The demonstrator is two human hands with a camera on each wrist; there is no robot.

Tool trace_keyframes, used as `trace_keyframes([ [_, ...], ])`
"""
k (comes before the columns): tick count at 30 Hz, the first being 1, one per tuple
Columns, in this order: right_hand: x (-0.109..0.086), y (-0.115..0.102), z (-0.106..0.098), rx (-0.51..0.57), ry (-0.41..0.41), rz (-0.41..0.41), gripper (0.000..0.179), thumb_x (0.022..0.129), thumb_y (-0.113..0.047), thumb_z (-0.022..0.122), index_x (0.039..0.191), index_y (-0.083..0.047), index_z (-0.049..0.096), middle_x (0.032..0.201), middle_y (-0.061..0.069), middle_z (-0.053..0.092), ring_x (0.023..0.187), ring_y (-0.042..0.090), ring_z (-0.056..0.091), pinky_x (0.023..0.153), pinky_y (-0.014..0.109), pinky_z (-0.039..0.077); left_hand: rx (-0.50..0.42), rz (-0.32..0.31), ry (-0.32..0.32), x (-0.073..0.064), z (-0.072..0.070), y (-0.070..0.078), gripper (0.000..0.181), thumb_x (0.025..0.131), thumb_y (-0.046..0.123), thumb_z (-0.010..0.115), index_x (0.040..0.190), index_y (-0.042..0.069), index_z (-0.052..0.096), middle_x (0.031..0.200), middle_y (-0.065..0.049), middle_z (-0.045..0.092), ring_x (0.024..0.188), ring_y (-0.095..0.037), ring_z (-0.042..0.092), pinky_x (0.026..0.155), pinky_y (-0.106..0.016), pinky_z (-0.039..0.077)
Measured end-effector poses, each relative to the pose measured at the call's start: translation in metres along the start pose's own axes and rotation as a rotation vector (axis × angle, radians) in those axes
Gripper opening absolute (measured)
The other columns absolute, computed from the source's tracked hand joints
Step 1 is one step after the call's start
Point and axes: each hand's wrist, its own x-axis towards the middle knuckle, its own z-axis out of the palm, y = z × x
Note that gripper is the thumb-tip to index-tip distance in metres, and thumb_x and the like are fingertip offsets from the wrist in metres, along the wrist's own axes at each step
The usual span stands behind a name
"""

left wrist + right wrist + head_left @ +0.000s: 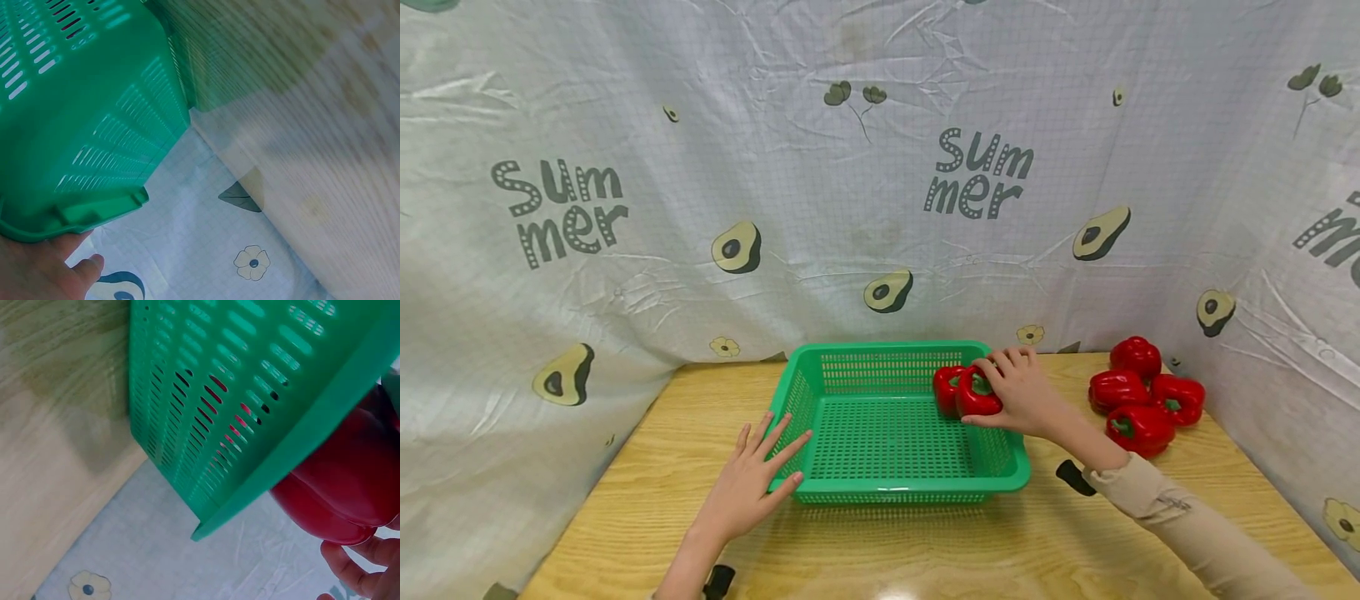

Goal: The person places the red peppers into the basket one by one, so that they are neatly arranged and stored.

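Right hand (pixel 1018 396) grips a red pepper (pixel 979 398) at the right end of my green basket (pixel 895 485) | left hand (pixel 745 483), fingers spread, touches its left rim | second pepper (pixel 945 390) inside, four more peppers (pixel 1138 429) to its right | I see wood-grain worktop (pixel 632 500) beneath it, creased avocado-print sheet (pixel 805 192) behind

The basket (pixel 902 485) stands on the counter (pixel 647 467), before the hanging sheet (pixel 820 200), with the left fingers (pixel 792 449) at its left rim. Inside, toward the right end, sits one bell pepper (pixel 946 392); just right of it, over the basket, is a second bell pepper (pixel 977 403) in the right fingers (pixel 989 374). Farther right, four more cluster: rear pepper (pixel 1136 357), left pepper (pixel 1117 390), right pepper (pixel 1182 398), front pepper (pixel 1144 430).
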Motion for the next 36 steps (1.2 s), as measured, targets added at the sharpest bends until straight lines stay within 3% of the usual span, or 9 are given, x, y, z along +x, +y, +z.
trace_keyframes([
  [6, -0.001, -0.006, 0.008, 0.015, -0.077, 0.004, 0.078, 0.055, -0.066, 0.068, 0.105, -0.007, 0.056, 0.093, 0.007, 0.053, 0.086, 0.026, 0.045, 0.074, 0.044, 0.037, 0.003, 0.008, 0.011, 0.0, 0.0, -0.001, 0.056, 0.083, 0.035, 0.058, 0.135, 0.026, 0.04, 0.143, -0.014, 0.033, 0.133, -0.039, 0.024, 0.114, -0.042, -0.003],
  [13, -0.003, -0.013, 0.013, 0.046, -0.166, 0.018, 0.077, 0.057, -0.067, 0.068, 0.104, -0.007, 0.055, 0.092, 0.007, 0.051, 0.087, 0.025, 0.043, 0.076, 0.045, 0.035, 0.022, 0.012, 0.022, 0.0, 0.001, -0.001, 0.057, 0.081, 0.034, 0.061, 0.134, 0.026, 0.042, 0.142, -0.014, 0.035, 0.132, -0.038, 0.026, 0.105, -0.055, 0.017],
  [17, -0.003, -0.015, 0.014, 0.043, -0.188, 0.016, 0.079, 0.056, -0.067, 0.068, 0.104, -0.006, 0.055, 0.093, 0.007, 0.051, 0.085, 0.024, 0.041, 0.073, 0.044, 0.034, 0.012, 0.007, 0.012, 0.001, 0.001, -0.001, 0.056, 0.082, 0.034, 0.06, 0.135, 0.026, 0.042, 0.142, -0.014, 0.034, 0.133, -0.038, 0.025, 0.106, -0.054, 0.015],
  [23, -0.003, -0.016, 0.016, 0.047, -0.216, 0.007, 0.085, 0.064, -0.08, 0.045, 0.106, -0.007, 0.055, 0.096, 0.007, 0.05, 0.086, 0.023, 0.041, 0.071, 0.043, 0.035, 0.008, 0.008, 0.012, 0.0, 0.002, -0.001, 0.056, 0.083, 0.035, 0.059, 0.135, 0.027, 0.04, 0.143, -0.014, 0.033, 0.133, -0.037, 0.024, 0.112, -0.047, 0.005],
  [29, -0.003, -0.017, 0.022, 0.061, -0.247, 0.021, 0.079, 0.061, -0.07, 0.062, 0.109, -0.008, 0.053, 0.098, 0.008, 0.052, 0.087, 0.024, 0.042, 0.074, 0.046, 0.036, 0.013, 0.015, 0.021, 0.0, 0.003, -0.001, 0.057, 0.083, 0.035, 0.059, 0.135, 0.026, 0.04, 0.143, -0.014, 0.033, 0.133, -0.038, 0.024, 0.114, -0.037, -0.01],
  [36, -0.001, -0.019, 0.025, 0.084, -0.301, 0.029, 0.08, 0.061, -0.066, 0.065, 0.118, -0.011, 0.054, 0.096, 0.009, 0.051, 0.085, 0.025, 0.04, 0.073, 0.05, 0.037, 0.011, 0.015, 0.034, -0.001, 0.003, -0.001, 0.056, 0.082, 0.034, 0.06, 0.134, 0.025, 0.042, 0.142, -0.014, 0.034, 0.132, -0.038, 0.026, 0.113, -0.044, 0.002],
])
